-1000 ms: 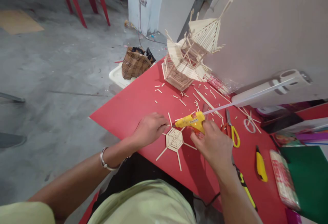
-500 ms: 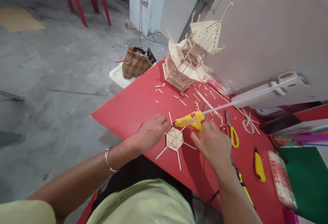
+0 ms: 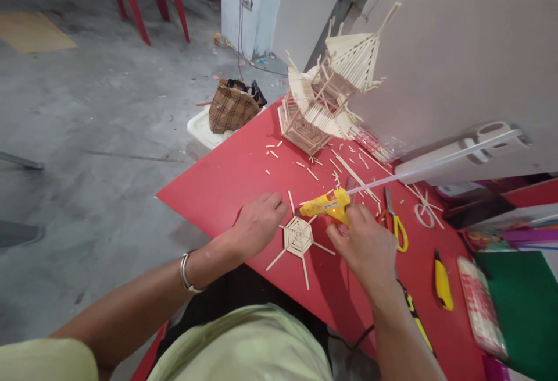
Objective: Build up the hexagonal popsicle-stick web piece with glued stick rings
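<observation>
My right hand (image 3: 366,238) is wrapped round the handle of a yellow hot glue gun (image 3: 326,206), with a long clear glue stick (image 3: 375,183) sticking out of its back end. The gun's nozzle points left, at the upper edge of a flat hexagonal web of thin wooden sticks (image 3: 299,235). Spokes reach out from that web, which lies on the red tabletop (image 3: 213,177). Close to the web's upper left side is my left hand (image 3: 260,224), its fingers bent and pressed together. Whatever those fingertips hold, if anything, is hidden.
Behind stands a tiered stick pagoda (image 3: 322,96) among cut stick pieces. On the right lie scissors (image 3: 396,224), a yellow cutter (image 3: 443,282), a tape ring (image 3: 424,216) and a stick pack (image 3: 482,305). A plaid bag (image 3: 233,106) sits beyond the table edge.
</observation>
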{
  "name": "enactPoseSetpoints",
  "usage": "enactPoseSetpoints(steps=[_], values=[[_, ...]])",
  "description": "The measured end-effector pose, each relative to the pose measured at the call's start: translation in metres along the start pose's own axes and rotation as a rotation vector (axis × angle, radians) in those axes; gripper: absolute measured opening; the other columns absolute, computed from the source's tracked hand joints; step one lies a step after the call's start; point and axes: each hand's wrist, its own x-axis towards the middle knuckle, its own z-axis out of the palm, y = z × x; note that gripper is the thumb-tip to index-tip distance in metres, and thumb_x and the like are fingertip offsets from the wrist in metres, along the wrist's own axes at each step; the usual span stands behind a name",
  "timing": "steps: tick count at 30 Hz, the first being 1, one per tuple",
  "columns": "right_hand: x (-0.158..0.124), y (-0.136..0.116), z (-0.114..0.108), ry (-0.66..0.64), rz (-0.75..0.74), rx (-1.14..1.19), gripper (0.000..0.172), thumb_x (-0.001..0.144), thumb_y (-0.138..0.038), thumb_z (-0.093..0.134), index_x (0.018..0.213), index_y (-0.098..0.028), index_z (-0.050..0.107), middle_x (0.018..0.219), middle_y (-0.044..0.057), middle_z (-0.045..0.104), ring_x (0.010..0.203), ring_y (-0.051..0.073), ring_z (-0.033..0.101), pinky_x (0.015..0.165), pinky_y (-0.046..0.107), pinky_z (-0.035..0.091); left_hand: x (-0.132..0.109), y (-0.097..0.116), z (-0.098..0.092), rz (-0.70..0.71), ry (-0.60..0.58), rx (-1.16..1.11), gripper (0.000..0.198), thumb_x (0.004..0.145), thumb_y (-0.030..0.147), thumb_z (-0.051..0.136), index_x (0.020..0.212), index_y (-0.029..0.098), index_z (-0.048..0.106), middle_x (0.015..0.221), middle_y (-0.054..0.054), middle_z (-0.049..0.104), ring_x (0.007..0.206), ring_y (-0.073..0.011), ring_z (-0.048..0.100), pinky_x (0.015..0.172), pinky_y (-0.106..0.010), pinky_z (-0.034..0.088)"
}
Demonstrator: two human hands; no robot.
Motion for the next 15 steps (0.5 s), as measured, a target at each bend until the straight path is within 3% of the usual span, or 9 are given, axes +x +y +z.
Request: enactPoseSetpoints(steps=[15], values=[[0.0013, -0.0003, 0.0006, 0.027, -0.007, -0.013, 0.018, 0.082, -0.034, 0.053, 0.086, -0.018, 0.061, 0.078, 0.002, 0.060, 0.051, 0.009, 0.037, 0.051, 0.026, 0.014, 0.0005, 0.0031, -0.0043, -0.061, -0.076, 0.013, 0.016, 0.092, 0.008, 0.046, 0.086, 0.019, 0.056, 0.086, -0.005, 0.055, 0.072, -0.0170, 0.050, 0.053, -0.030, 0.025]])
